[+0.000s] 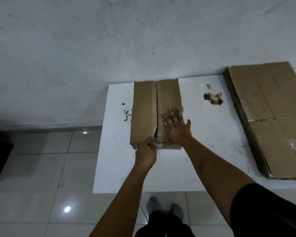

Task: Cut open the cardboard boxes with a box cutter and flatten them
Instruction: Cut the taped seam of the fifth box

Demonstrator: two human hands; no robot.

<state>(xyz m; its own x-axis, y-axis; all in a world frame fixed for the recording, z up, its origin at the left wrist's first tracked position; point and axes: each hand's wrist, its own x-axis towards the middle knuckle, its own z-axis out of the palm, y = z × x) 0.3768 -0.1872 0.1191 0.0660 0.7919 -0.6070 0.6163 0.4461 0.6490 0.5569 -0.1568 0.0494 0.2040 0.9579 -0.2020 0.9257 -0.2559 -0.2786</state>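
On the white tabletop (186,168), against the wall, stands a closed brown cardboard box (143,110), its long side running away from the person and a taped centre seam (157,103) down its top. The right hand (175,125) lies flat on the right-hand flap with fingers spread, pressing down. The left hand (146,153) sits at the near edge with fingers curled round a small box cutter (153,140); only a sliver of blade shows, set at the near end of the seam, where the tape looks already parted and the board a little torn.

The box looks light and probably empty, so it is likely to skid on the smooth top unless weighted as the flat palm does now. The board is stiff along its panels but gives at the creases and flaps, which should sag under pressure near the open seam; holding is better done well to one side of the cut line, clear of the blade. The tape seems slick and thin.

To the right, well apart, lies a stack of flattened brown cardboard sheets (272,117), with a brown stain (213,98) between.
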